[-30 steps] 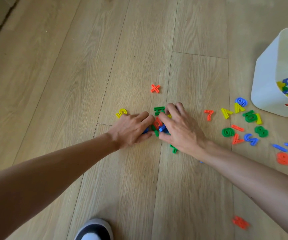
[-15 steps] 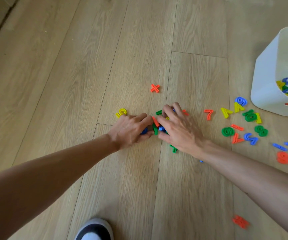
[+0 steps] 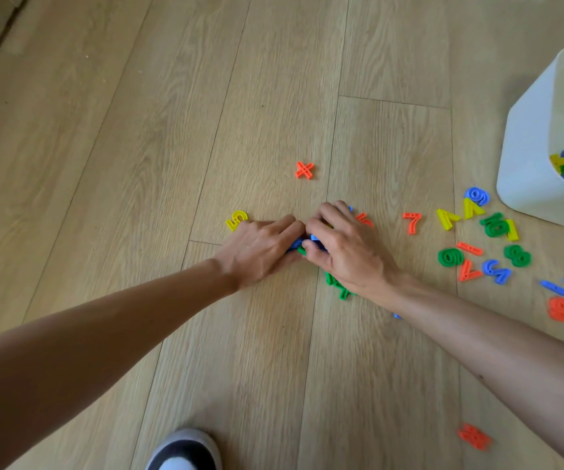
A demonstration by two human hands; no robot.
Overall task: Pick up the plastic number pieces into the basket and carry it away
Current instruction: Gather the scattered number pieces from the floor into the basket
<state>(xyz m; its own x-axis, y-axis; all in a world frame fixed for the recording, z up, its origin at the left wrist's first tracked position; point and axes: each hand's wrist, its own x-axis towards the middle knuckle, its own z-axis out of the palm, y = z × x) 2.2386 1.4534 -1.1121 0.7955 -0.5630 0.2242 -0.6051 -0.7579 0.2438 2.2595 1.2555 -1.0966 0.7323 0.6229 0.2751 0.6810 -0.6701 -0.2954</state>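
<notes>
Change: both hands have closed in tighter on the central cluster since a second ago; the green piece that showed above the fingers is now covered.
Gathered pieces: small heap of blue and green number pieces (image 3: 302,245) on the floor, pressed between the two hands (only slivers show).
Left hand (image 3: 258,247): palm down, fingers curled against the heap's left side.
Right hand (image 3: 345,247): palm down, fingers cupped over the heap from the right; a green piece (image 3: 338,286) pokes out under the wrist.
Grip state: neither hand visibly lifts anything; whether any piece is pinched cannot be told.
Near strays: yellow 5 (image 3: 236,220) just beside the left hand; orange X (image 3: 305,170) beyond the hands.
Right scatter: orange 7 (image 3: 412,222), then a loose group of yellow, green, blue and orange digits.
Basket (image 3: 528,157): white, at the right edge, well apart from the hands, several coloured pieces inside.
Floor (image 3: 138,164): light wood planks.
Lower edge: shoe toe (image 3: 185,451).
</notes>
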